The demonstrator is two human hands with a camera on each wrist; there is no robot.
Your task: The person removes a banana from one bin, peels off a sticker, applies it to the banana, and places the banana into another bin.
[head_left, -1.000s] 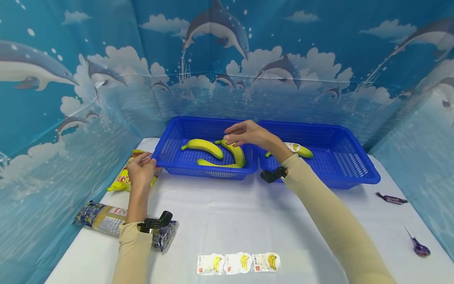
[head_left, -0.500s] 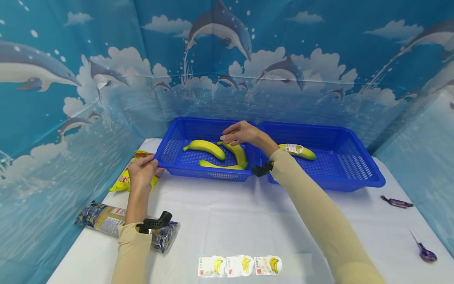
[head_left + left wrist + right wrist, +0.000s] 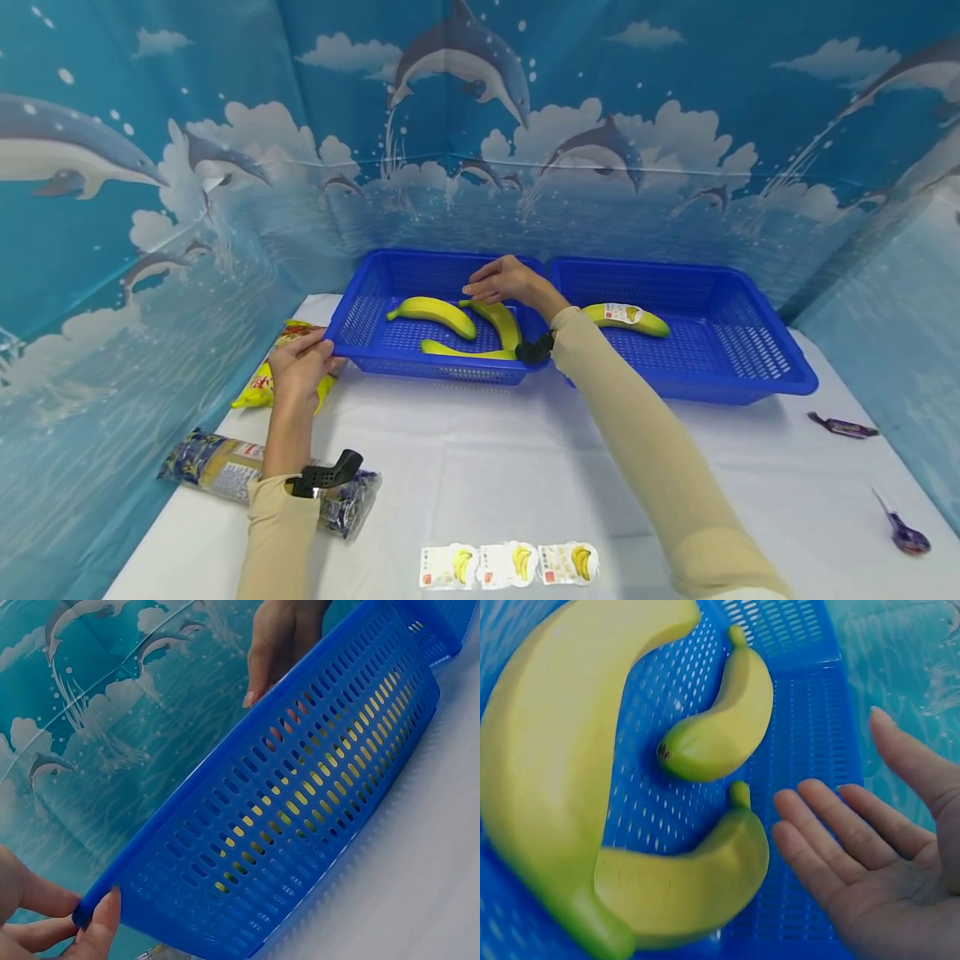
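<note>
My left hand grips the front left corner of a blue plastic basket, thumb and fingers on its rim; the left wrist view shows this pinch on the basket closely. Inside lie three yellow bananas: one at the left, one at the right, one along the front wall. Over the right banana hovers my right hand. Seen from the right wrist, that hand has loosely extended fingers, thumb apart, and holds nothing; the nearest banana is large at left.
A second blue basket stands to the right, holding a banana with a label on it. Three banana-picture stickers lie at the front. Yellow snack bag and noodle-like packet sit left; wrapped candy and lollipop right.
My right hand has shifted slightly left, and its wrist and forearm have swung left, uncovering more of the labelled banana. The left hand keeps its place on the rim.
</note>
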